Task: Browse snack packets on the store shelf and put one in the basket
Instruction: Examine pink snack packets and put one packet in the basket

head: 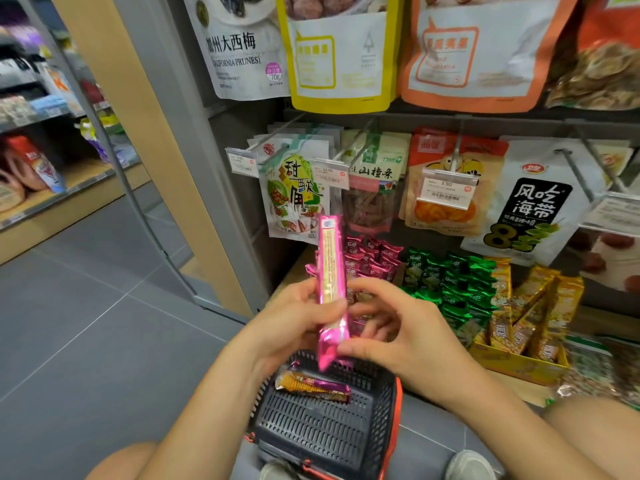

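Holding a long pink snack packet (331,289) upright in both hands, I crouch in front of the store shelf (450,116), directly above a dark plastic basket (322,427) on the grey floor. My left hand (294,323) is wrapped around the packet's middle, thumb across its front; the fingers of my right hand (398,334) pinch its lower edge, the rest of them curled loosely behind. The packet's bottom tip hangs just over the basket's far rim. Inside the basket, near that rim, lies one purple-and-gold packet (313,388) on its side. Beyond the basket, on the shelf's lowest level, sit piles of pink wrappers (372,258), green wrappers (450,282) and a yellow box of gold packets (526,317). Higher up, bags hang from hooks with price tags (446,190).
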A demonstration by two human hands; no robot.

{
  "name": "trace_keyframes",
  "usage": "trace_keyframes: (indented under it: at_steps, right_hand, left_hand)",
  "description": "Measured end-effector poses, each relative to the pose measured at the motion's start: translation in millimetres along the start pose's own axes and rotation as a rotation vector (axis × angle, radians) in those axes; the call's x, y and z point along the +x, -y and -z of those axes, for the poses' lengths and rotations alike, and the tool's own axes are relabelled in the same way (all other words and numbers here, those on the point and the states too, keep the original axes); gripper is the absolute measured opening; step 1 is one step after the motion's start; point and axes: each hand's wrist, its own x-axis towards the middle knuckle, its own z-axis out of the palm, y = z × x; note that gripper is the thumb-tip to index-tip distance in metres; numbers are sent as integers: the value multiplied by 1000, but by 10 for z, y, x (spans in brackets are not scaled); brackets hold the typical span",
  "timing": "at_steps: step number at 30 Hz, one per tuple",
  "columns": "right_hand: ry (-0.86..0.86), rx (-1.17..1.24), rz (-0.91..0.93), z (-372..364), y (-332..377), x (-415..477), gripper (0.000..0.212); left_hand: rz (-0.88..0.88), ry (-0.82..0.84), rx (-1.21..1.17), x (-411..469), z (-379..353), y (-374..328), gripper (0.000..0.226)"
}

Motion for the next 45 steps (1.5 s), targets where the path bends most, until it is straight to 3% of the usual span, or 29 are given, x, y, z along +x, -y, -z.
trace_keyframes:
  at_steps: [2, 4, 7, 9, 12, 15, 17, 22, 28, 31, 34, 38, 43, 45]
  right_hand:
    - [-78, 52, -29, 79, -9, 42, 55]
    - [-165, 36, -46, 186, -20, 73, 62]
    - [-104, 211, -44, 322, -12, 98, 91]
    - [-76, 314, 25, 351, -9, 113, 82]
    - [-230, 370, 17, 315, 17, 151, 54]
    - [-387, 373, -41, 288, 19, 167, 43]
    - [-432, 280, -59, 287, 12, 162, 40]
    - [-400, 175, 20, 303, 46, 133, 23]
    - [-262, 133, -2, 328, 109, 88, 20]
    - [-230, 66, 9, 368, 160, 99, 29]
    - [-134, 173, -29, 382, 217, 127, 42]
    - [-158, -278, 108, 342, 234, 205, 47]
    - [-393, -531, 329, 297, 110, 341, 33]
    - [-473, -605, 361, 289, 20, 424, 30]
  left_hand:
    - [33, 130, 115, -112, 209, -50, 46]
    - [0, 295, 216, -220, 348, -81, 40]
    - [-46, 411, 233, -310, 451, -87, 50]
    - [-49, 443, 191, -332, 488, -72, 48]
    - [-82, 345, 138, -351, 526, -79, 40]
    - [-154, 173, 271, -339, 601, -62, 55]
    - [-156, 40, 322, -300, 624, -22, 43]
    - [-151, -215, 102, -158, 605, 46, 20]
    - [-87, -452, 192, 78, 534, 232, 35]
    - [-38, -454, 221, 196, 532, 299, 29]
    - [43, -371, 234, 300, 539, 328, 25]
    - [106, -321, 473, 535, 486, 277, 26]
    - [-182, -505, 903, 1010, 549, 133, 21]
    - [-234, -516, 1047, 1267, 630, 118, 30]
